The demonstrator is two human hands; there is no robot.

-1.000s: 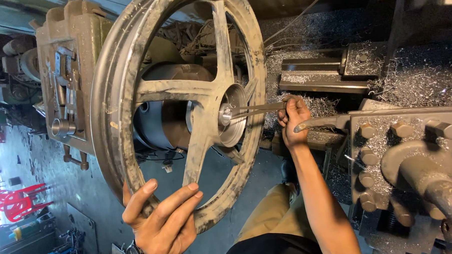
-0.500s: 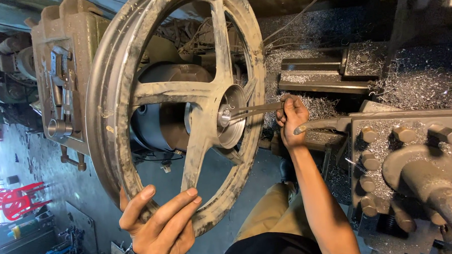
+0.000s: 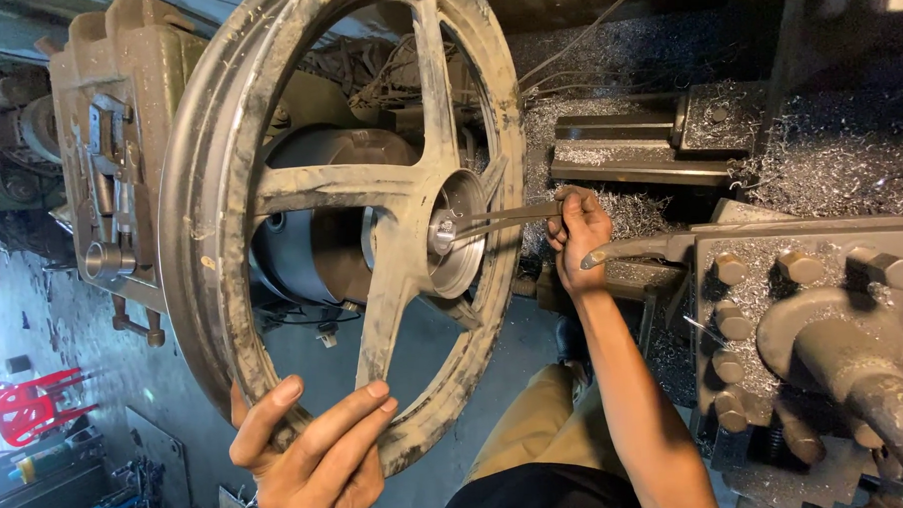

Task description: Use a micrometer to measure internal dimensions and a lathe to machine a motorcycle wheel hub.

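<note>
I note my left hand (image 3: 313, 454) with its grip closed around the lower rim of the large spoked wheel (image 3: 345, 203) mounted on the lathe, right hand (image 3: 577, 237) holding a thin metal tool (image 3: 500, 217) against the hub

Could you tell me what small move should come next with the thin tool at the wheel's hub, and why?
Probably turn the spoked wheel slightly with the left hand, which grips its lower rim. The right hand holds the thin metal tool with its tip at the hub, so a small rotation would bring a fresh part of the hub under the tip.
</note>
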